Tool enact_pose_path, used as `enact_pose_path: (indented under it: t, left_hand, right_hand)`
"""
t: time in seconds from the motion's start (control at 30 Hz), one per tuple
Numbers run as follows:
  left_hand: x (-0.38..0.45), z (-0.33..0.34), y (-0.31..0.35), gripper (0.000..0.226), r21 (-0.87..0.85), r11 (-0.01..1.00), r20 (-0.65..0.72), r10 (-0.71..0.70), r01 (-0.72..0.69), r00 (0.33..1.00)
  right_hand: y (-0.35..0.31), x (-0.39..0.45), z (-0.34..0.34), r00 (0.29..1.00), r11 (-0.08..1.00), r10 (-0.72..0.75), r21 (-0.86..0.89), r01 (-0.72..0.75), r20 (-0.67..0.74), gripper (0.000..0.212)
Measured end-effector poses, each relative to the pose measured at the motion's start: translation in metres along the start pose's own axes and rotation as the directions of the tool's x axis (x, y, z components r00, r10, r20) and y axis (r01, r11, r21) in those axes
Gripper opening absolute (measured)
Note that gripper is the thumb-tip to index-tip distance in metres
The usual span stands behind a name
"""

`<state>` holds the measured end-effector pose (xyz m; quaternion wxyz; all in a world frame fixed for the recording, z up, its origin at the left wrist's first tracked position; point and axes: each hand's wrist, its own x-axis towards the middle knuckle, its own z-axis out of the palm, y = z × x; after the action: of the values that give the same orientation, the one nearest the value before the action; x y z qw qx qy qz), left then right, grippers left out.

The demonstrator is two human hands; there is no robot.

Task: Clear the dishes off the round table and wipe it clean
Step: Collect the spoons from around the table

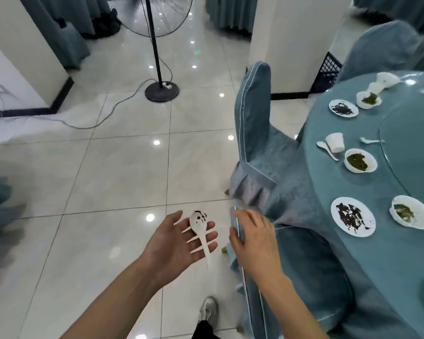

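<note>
Dishes cover the near edge of the round bench (367,277) at the right: a plate (353,217) with dark scraps, bowls (360,160) with green leftovers, an overturned cup (335,142) and a loose spoon (327,150) beside it, with more plates and bowls toward the far edge. One item is off the bench: a white soup spoon (201,231), its bowl smeared dark, lies across the flat, spread fingers of the left hand (179,243), palm up over the tiled floor; nothing curls round it, so it merely rests there. The right hand (252,243) is relaxed and holds nothing, its fingers at the top edge of the nearest covered chair (291,277), though whether they touch is unclear. A second covered chair (255,133) stands beyond, and a pedestal fan (157,45) with its cable stands farther off. The step appears to be collecting cutlery; to do it well, the left fingers should curl round the spoon's handle before moving, since it could slip off, and the chair probably needs pulling aside to reach the dishes.
</note>
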<state>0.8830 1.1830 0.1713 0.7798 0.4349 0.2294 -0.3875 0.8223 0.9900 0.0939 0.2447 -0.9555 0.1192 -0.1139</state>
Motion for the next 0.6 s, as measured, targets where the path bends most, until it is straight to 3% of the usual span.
enact_pose_path:
  t: [0.33,0.6]
  left_hand:
    - [0.1,0.062,0.075,0.059,0.068,0.986,0.078,-0.154,0.149,0.985]
    - [0.214,0.118,0.167,0.059,0.253,0.942,0.151,-0.266,0.223,0.952]
  right_hand:
    - [0.031,0.092,0.0,0.973,0.972,0.218,-0.073,-0.224,-0.081,0.039]
    - [0.061,0.202,0.013,0.883,0.893,0.423,-0.068,-0.444,-0.203,0.032]
